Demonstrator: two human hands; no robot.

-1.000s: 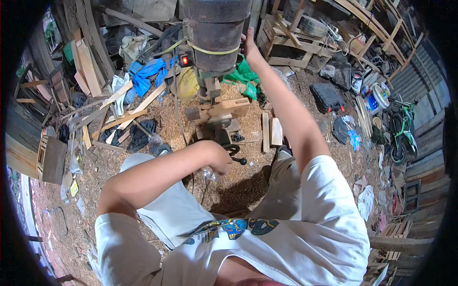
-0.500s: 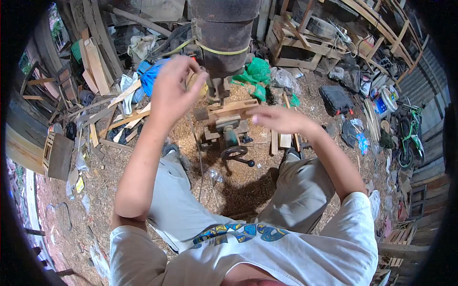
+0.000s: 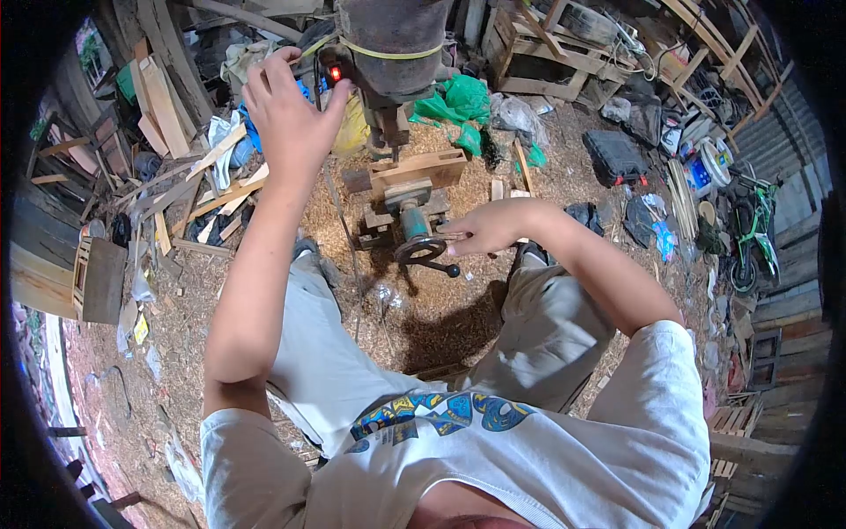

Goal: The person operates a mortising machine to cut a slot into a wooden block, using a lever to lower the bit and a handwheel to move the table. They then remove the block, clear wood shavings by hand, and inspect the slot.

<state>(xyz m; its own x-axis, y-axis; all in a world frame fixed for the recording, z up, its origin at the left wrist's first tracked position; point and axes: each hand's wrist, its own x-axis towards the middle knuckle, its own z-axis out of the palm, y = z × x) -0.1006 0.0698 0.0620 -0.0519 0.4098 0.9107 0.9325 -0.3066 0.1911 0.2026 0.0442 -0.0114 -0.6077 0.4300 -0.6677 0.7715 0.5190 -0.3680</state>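
Observation:
My left hand (image 3: 295, 115) is raised beside the drilling machine's dark motor housing (image 3: 392, 79), its fingers apart and curved. A glowing red switch light (image 3: 335, 73) shows just past its thumb and fingers. My right hand (image 3: 493, 227) reaches in from the right with fingers stretched out, close to the rim of a handwheel (image 3: 420, 250); whether they touch is hard to tell. Behind the wheel, a vise (image 3: 412, 220) has a wooden block (image 3: 423, 174) at its far side, under the machine's bit (image 3: 395, 152).
Wood shavings cover the floor (image 3: 458, 309) around my feet. Scrap boards (image 3: 211, 194) lie at the left. A green plastic bag (image 3: 458, 101), a black case (image 3: 614, 157) and a green bicycle (image 3: 753, 234) stand farther off. A cable (image 3: 339, 198) hangs left of the vise.
My right hand has come down from beside the wooden block to the handwheel. My left hand has shifted up and left, next to the red light. The view has shifted slightly.

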